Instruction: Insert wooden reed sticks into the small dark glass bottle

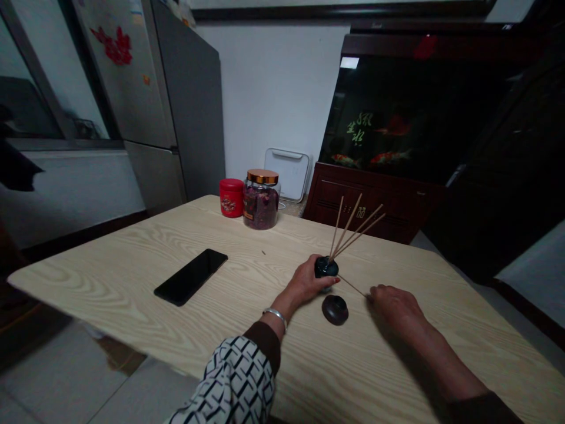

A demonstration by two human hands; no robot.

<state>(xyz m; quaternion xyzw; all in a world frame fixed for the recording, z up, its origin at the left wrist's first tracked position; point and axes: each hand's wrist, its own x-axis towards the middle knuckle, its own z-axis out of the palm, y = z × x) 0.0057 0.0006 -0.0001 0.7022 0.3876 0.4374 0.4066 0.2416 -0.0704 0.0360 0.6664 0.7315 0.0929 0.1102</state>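
Observation:
My left hand [308, 277], with a silver bangle at the wrist, is closed around a small dark glass diffuser bottle [326, 267] on the table. Several thin reed sticks [352, 229] fan out from its mouth, up and to the right. My right hand [395, 303] is closed, pinching the end of one more thin stick [352, 286], which slants down from near the bottle towards my fingers. Whether its far tip touches the bottle, I cannot tell. In front of the bottle lies a round dark brown lid [335, 310], apart from both hands.
A black phone [191, 277] lies on the wood-grain table [132, 253] to the left. Towards the back edge stand a red canister [232, 198] and a glass jar [261, 203] of dried petals with a copper-coloured lid. Beyond are a fridge [189, 100] and a fish tank [397, 118].

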